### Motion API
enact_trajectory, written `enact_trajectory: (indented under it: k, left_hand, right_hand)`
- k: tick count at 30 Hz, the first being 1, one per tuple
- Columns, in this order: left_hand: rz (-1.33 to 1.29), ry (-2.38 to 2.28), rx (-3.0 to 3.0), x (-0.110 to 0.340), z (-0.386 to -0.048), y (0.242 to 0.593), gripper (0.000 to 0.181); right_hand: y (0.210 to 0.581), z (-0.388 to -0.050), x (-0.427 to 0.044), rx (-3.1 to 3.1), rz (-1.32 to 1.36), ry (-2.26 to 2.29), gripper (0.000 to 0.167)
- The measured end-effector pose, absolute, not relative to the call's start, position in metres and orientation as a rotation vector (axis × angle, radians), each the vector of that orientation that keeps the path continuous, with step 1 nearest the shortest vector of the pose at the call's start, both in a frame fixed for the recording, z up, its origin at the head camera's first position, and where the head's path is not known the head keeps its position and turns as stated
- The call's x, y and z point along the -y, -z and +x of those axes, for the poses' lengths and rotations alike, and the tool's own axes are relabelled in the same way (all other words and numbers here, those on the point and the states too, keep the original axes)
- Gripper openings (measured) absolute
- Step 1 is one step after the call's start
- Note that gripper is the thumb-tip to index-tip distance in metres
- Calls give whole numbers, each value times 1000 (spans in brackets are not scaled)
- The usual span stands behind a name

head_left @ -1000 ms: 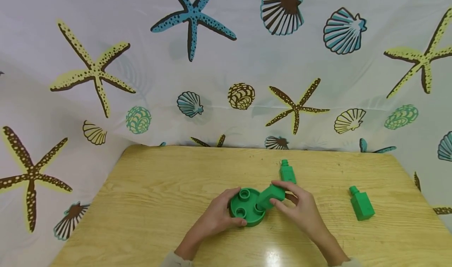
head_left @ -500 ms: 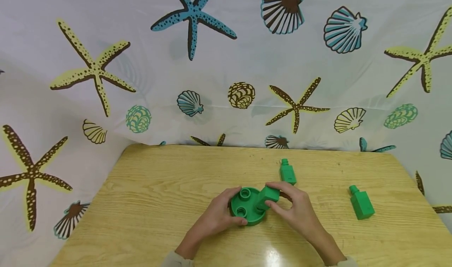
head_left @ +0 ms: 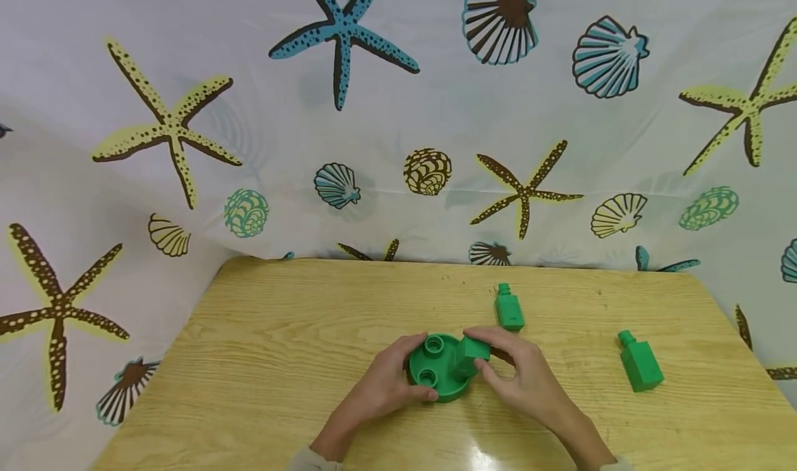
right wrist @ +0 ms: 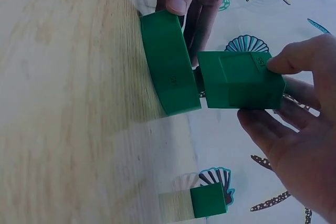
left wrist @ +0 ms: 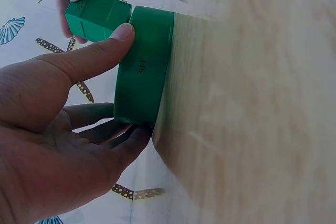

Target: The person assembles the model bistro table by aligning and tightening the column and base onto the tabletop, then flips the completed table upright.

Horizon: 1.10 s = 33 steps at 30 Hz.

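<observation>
A round green base with raised ring sockets lies on the table. My left hand grips its left side, thumb near the front of the rim and fingers round the back. Between thumb and fingers, my right hand pinches a square green block. That block stands nearly upright over the right-hand socket, its narrow neck pointing down. In the right wrist view a short stretch of the neck shows between block and base; the socket itself is hidden behind the block in the head view.
Behind the right hand lies another green block with a threaded neck. A similar green block lies farther right. The wooden table meets a cloth printed with shells and starfish at its back edge.
The block in my right hand has gone from leaning right to nearly upright, and its top has shifted left. My left hand keeps its grip on the base.
</observation>
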State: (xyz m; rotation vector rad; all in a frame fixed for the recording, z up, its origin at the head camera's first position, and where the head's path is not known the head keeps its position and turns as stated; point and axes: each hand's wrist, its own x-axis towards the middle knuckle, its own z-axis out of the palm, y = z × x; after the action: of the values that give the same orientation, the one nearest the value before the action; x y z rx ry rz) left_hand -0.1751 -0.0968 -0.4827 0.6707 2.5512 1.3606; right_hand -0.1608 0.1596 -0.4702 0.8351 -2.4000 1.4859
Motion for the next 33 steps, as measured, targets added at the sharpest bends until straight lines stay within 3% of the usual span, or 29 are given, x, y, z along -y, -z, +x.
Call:
enact_trajectory:
  k: [8, 20, 27, 33]
  left_hand:
    - [669, -1366, -2569, 97, -175, 482, 92]
    - [669, -1373, -2558, 97, -177, 484, 92]
    - [680, -1358, -2567, 95, -178, 484, 93]
    - [679, -1366, -2567, 96, -178, 484, 93]
  right_hand:
    - [467, -162, -159, 2426, 842, -1486, 36]
    - [463, -165, -175, 2477, 990, -1629, 39]
    - [463, -163, -169, 2438, 894, -1675, 36]
    - [466, -164, -159, 2392, 971, -1570, 40]
